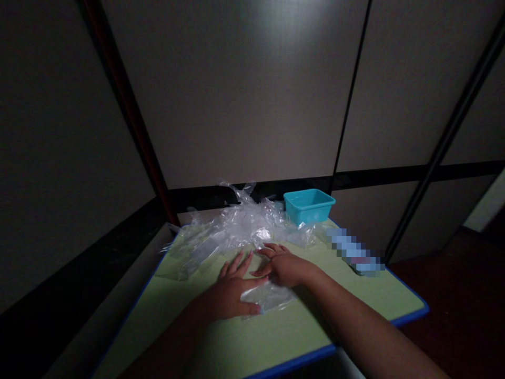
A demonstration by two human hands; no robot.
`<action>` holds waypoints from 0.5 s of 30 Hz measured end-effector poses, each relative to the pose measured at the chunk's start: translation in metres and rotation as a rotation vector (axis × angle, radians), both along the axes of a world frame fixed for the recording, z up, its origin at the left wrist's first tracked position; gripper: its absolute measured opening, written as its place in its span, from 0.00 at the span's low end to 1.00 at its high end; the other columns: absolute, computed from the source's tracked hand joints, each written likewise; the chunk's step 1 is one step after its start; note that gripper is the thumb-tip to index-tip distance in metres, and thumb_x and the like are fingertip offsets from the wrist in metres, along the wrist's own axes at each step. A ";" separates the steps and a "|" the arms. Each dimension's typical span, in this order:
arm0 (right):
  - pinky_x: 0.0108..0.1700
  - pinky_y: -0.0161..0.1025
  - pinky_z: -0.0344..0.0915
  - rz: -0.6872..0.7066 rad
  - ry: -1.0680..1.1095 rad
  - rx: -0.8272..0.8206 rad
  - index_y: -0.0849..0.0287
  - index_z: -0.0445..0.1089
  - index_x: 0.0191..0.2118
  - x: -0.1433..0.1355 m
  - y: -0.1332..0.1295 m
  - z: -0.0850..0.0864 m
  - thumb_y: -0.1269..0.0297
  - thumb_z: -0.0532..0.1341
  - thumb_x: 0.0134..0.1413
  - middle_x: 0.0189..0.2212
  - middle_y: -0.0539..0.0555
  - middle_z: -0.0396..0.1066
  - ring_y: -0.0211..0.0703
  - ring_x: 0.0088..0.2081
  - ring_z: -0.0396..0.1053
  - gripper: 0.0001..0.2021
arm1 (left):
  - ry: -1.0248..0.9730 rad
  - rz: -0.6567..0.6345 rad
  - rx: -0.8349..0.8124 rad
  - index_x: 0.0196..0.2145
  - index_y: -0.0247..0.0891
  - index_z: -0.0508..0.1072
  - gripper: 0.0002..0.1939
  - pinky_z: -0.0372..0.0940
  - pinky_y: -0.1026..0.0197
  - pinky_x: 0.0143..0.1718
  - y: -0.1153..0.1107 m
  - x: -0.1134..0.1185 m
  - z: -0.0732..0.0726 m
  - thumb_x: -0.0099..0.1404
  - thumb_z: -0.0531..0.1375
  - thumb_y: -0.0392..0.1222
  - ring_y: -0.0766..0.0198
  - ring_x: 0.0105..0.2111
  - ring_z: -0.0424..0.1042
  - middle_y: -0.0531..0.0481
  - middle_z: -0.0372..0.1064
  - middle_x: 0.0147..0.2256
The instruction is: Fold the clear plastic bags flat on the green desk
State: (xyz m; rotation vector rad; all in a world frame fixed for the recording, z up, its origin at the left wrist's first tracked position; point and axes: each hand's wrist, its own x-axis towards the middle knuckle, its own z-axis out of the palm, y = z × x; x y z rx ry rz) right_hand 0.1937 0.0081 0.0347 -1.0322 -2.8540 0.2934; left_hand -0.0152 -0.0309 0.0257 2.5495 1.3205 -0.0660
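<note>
A clear plastic bag (pixel 270 296) lies flat on the light green table, partly covered by both hands. My left hand (pixel 232 292) rests on its left side, fingers spread and thumb stretched over the plastic. Close beside it, my right hand (pixel 286 267) lies over the bag's upper part with its fingers extended to the left. The fingertips of the two hands nearly meet. Just beyond them sits a loose heap of crumpled clear plastic bags (pixel 246 223).
A turquoise plastic basket (pixel 310 210) stands at the table's back right. Near the right edge is a flat object blurred by pixels (pixel 355 252). The table (pixel 366 300) has a blue rim, and cabinet panels (pixel 244 105) rise right behind it.
</note>
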 end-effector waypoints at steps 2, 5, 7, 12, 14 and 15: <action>0.57 0.58 0.41 0.024 0.004 -0.002 0.40 0.69 0.48 0.000 0.000 -0.002 0.65 0.57 0.52 0.63 0.50 0.45 0.58 0.62 0.37 0.18 | 0.004 0.006 -0.010 0.58 0.60 0.54 0.38 0.31 0.33 0.56 -0.001 0.001 0.001 0.51 0.55 0.69 0.38 0.61 0.20 0.52 0.19 0.64; 0.56 0.55 0.44 0.047 0.023 0.023 0.42 0.67 0.50 0.000 0.001 -0.002 0.65 0.57 0.51 0.62 0.51 0.46 0.56 0.62 0.39 0.20 | 0.005 0.005 -0.001 0.58 0.60 0.54 0.38 0.31 0.34 0.56 -0.002 0.002 0.003 0.51 0.56 0.69 0.38 0.61 0.20 0.52 0.20 0.64; 0.55 0.49 0.49 0.028 0.067 0.057 0.46 0.67 0.51 0.001 0.001 0.002 0.64 0.58 0.51 0.58 0.55 0.54 0.53 0.59 0.48 0.19 | 0.001 0.009 0.019 0.58 0.60 0.54 0.37 0.31 0.34 0.56 -0.001 0.001 0.003 0.51 0.56 0.69 0.38 0.61 0.21 0.53 0.20 0.64; 0.38 0.36 0.59 -0.238 0.005 0.029 0.60 0.72 0.41 0.010 0.004 0.018 0.55 0.59 0.51 0.36 0.59 0.70 0.47 0.40 0.65 0.16 | -0.016 0.047 0.109 0.59 0.59 0.53 0.36 0.33 0.35 0.57 0.004 -0.003 0.003 0.54 0.56 0.66 0.39 0.62 0.24 0.52 0.22 0.65; 0.32 0.35 0.58 -0.265 -0.109 -0.057 0.62 0.73 0.37 0.014 0.006 0.022 0.53 0.60 0.49 0.33 0.58 0.72 0.45 0.34 0.67 0.17 | -0.040 0.068 0.184 0.59 0.58 0.53 0.33 0.34 0.38 0.58 0.005 -0.004 0.004 0.58 0.55 0.62 0.42 0.62 0.26 0.52 0.24 0.65; 0.30 0.34 0.57 -0.253 -0.150 -0.096 0.62 0.73 0.36 0.016 0.007 0.022 0.53 0.61 0.47 0.32 0.58 0.73 0.44 0.32 0.68 0.17 | -0.052 0.079 0.213 0.59 0.57 0.53 0.31 0.34 0.39 0.58 0.004 -0.003 0.004 0.59 0.54 0.60 0.43 0.63 0.26 0.52 0.24 0.65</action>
